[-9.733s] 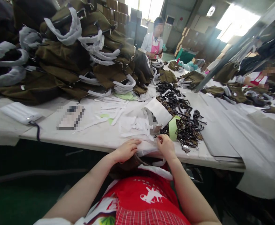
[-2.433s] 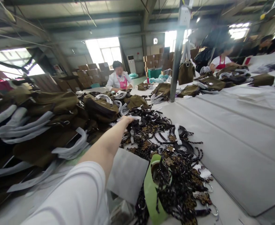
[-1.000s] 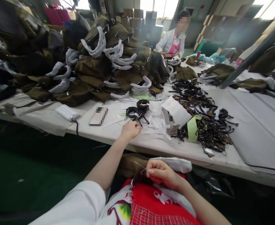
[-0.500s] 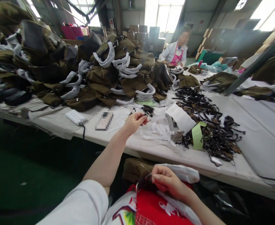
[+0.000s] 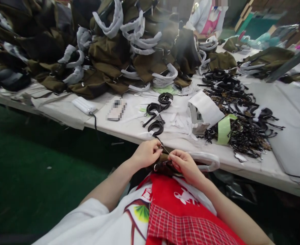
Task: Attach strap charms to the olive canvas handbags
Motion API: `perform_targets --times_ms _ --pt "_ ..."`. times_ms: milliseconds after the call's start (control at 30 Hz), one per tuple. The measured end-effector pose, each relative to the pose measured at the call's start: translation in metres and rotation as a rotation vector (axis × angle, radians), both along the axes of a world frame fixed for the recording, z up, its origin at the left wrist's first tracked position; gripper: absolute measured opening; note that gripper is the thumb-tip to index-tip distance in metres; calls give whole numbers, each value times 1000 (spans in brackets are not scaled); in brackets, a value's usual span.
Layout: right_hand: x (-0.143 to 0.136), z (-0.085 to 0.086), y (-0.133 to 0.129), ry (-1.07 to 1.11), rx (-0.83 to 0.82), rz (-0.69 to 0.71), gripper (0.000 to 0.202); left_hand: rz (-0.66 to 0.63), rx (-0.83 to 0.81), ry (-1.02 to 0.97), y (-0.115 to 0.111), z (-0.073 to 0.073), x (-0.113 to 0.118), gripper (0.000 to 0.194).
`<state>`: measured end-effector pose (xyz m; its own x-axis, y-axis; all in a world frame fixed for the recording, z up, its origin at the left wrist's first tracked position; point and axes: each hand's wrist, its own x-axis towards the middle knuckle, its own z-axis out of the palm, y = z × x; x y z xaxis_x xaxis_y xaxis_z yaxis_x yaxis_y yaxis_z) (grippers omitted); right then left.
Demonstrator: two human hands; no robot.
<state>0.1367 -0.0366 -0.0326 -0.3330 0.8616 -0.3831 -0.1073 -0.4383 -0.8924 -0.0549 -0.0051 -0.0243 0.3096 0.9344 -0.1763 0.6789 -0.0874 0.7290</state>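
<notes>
Low in front of me, my left hand (image 5: 147, 153) is closed in a pinch on the end of a black strap (image 5: 158, 137), which runs up toward the coiled straps (image 5: 156, 127) on the table. My right hand (image 5: 184, 164) is just to its right, fingers pinched at a thin shiny strip (image 5: 165, 149) that spans the small gap between both hands; its exact kind is unclear. Beneath the hands, an olive bag (image 5: 163, 158) rests at my lap, mostly hidden, with a metal ring (image 5: 155, 167) and a plastic-wrapped handle (image 5: 211, 160) showing.
Olive bags with wrapped handles (image 5: 109, 64) are piled along the table's back left. A phone (image 5: 116, 110) and a white device with a cord (image 5: 83, 105) lie left. Tangled black straps (image 5: 249, 136) and a white box (image 5: 203, 105) stand right. A co-worker (image 5: 207, 18) is across the table.
My left hand has come back from the table to my right hand, bringing a strap end. The view has tilted down, and the coiled straps show more fully.
</notes>
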Motion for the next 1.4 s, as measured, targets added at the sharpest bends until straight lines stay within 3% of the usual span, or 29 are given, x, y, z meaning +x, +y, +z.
perform_targets --times_ms 267,567,967,1400 --pt "-9 -3 5 -35 -31 84 31 49 22 6 -4 -6 -14 22" --pt "-22 -7 21 -87 -34 124 24 25 82 158 -6 -4 -20 25" --pt "-22 -6 16 -26 -22 42 33 46 109 100 -11 -11 -24 24" --pt "-24 -6 14 -46 -23 38 28 17 135 122 -12 -10 -24 23"
